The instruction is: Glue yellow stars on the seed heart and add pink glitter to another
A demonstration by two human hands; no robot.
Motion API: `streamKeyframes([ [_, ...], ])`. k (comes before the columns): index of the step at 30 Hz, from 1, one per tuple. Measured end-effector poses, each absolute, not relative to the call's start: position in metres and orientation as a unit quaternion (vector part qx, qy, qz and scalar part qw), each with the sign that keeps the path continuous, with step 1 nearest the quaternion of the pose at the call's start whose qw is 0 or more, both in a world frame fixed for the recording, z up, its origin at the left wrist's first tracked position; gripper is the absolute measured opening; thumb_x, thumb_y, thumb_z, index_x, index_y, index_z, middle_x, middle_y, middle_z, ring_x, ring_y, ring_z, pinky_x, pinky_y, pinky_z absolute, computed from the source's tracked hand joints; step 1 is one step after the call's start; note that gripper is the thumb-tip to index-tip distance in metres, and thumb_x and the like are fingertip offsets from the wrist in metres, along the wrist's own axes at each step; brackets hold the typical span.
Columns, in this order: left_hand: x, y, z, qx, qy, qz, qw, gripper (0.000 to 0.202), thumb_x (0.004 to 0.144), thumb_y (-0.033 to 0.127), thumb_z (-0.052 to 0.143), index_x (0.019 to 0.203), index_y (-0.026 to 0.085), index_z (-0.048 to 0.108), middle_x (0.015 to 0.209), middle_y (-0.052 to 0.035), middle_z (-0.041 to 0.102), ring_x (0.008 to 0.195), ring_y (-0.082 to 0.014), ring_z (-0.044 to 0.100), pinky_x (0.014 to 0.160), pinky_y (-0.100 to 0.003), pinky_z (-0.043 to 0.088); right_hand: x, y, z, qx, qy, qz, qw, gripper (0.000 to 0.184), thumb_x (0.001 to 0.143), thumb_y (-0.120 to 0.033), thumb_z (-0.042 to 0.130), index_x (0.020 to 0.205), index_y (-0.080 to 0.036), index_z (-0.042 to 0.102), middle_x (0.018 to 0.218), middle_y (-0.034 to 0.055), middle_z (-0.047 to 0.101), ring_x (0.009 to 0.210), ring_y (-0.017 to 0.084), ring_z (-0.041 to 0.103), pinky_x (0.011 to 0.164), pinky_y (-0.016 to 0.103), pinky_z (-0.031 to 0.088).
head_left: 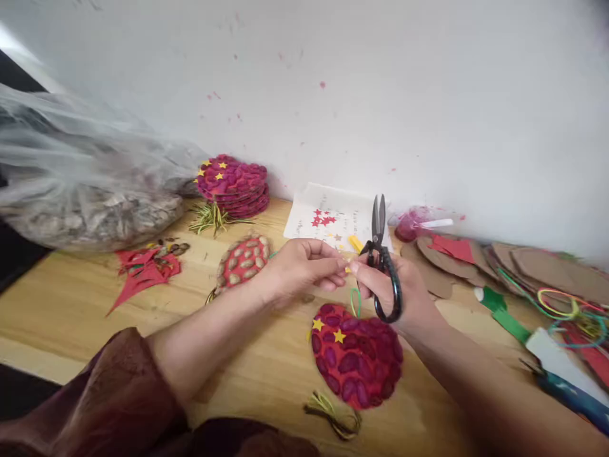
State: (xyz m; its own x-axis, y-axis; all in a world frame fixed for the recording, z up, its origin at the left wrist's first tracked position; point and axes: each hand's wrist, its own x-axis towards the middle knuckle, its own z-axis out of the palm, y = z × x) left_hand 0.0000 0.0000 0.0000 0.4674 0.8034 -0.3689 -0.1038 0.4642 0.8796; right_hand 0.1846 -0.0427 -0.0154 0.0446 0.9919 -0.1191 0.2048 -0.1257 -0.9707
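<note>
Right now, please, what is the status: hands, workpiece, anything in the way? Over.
Left hand apparently pinching small yellow piece. Right hand holding scissors, pointing up. Purple-red disc below hands, yellow stars on top. Possible snag: green loop near right hand.

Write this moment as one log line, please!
left hand: pinching yellow piece | right hand: holding scissors, touching yellow piece | below: purple disc, yellow stars

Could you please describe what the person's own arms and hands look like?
The left hand and right hand wear no gloves, and no watch or bracelet shows. The left forearm is bare up to a bunched, dark reddish-brown sleeve. The right forearm is also bare; its sleeve is out of view.
</note>
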Motion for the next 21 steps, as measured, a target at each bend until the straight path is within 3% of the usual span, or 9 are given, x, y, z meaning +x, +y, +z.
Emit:
streamKeyframes([
  [7, -0.004, 0.003, -0.004, 0.452, 0.419, 0.308, 0.725, 0.009, 0.082, 0.012, 0.077, 0.076, 0.011, 0.070, 0.068, -0.0049, 0.076, 0.062, -0.0101, 0.069, 0.063, -0.020, 0.054, 0.184, -0.042, -0.018, -0.582, -0.503, 0.494, 0.406, 0.033, 0.078, -0.047, 0.081, 0.074, -0.020, 0.063, 0.050, -0.0045, 0.057, 0.047, 0.010, 0.050, 0.046, 0.023, 0.036],
  [14, -0.012, 0.011, -0.002, 0.437, 0.404, 0.323, 0.736, 0.011, 0.074, 0.012, 0.080, 0.069, 0.012, 0.071, 0.069, -0.0050, 0.076, 0.056, -0.0070, 0.063, 0.062, -0.019, 0.052, 0.240, -0.044, 0.003, -0.571, -0.612, 0.533, 0.127, 0.045, 0.075, -0.056, 0.083, 0.068, -0.020, 0.057, 0.051, -0.0062, 0.046, 0.044, 0.009, 0.041, 0.044, 0.025, 0.026],
  [21, -0.015, 0.014, 0.001, 0.422, 0.386, 0.293, 0.766, 0.013, 0.068, 0.010, 0.084, 0.067, 0.011, 0.072, 0.068, -0.0047, 0.076, 0.059, -0.0080, 0.067, 0.060, -0.016, 0.052, 0.264, -0.049, 0.010, -0.550, -0.632, 0.544, 0.051, 0.053, 0.080, -0.070, 0.072, 0.076, -0.018, 0.059, 0.059, -0.0055, 0.044, 0.048, 0.008, 0.040, 0.045, 0.025, 0.029],
])
